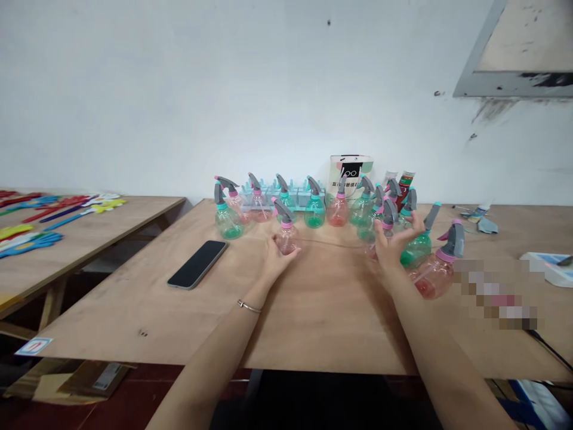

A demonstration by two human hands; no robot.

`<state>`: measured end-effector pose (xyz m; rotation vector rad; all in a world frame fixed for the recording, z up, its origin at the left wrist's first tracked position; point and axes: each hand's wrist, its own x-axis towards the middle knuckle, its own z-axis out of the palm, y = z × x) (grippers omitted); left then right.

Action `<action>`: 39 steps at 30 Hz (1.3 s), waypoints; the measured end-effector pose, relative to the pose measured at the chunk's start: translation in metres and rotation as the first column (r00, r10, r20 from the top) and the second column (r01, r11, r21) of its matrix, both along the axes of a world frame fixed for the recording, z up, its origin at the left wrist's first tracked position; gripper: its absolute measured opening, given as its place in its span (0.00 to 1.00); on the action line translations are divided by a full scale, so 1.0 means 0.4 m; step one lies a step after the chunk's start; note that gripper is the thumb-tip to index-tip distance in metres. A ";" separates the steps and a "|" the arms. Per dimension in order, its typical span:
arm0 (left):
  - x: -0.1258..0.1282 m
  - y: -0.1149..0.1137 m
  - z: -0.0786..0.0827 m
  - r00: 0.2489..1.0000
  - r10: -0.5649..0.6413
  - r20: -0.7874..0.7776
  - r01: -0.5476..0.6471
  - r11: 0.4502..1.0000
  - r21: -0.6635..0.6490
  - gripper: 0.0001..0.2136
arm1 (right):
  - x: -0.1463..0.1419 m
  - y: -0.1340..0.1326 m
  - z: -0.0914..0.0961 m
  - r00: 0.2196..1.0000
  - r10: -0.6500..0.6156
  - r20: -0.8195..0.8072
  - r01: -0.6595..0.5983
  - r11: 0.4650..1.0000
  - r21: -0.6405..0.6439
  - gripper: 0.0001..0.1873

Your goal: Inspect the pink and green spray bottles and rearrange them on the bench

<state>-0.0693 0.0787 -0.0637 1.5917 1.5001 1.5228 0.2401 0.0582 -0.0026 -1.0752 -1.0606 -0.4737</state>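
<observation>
Several small spray bottles with grey triggers stand in a row across the far part of a wooden table (pixel 313 310). My left hand (pixel 276 255) cups a pink spray bottle (pixel 286 230) from below and the side. My right hand (pixel 394 242) wraps round another bottle with a grey and pink head (pixel 388 216) in the cluster on the right. Beside that hand stand a green bottle (pixel 418 245) and a pink bottle (pixel 436 269). A thin bracelet (pixel 249 307) sits on my left wrist.
A black phone (pixel 197 263) lies flat on the table's left part. A white box (pixel 350 173) stands against the wall behind the bottles. A second table (pixel 80 239) at left carries colourful flat toys. Small tools (pixel 481 218) and a white tray (pixel 548 267) lie far right.
</observation>
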 end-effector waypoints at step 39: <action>0.002 -0.036 -0.019 0.550 -0.449 -0.704 0.280 0.893 -0.351 0.38 | -0.308 -0.185 0.044 -0.390 0.643 -0.660 -0.917 -0.335 0.216 0.10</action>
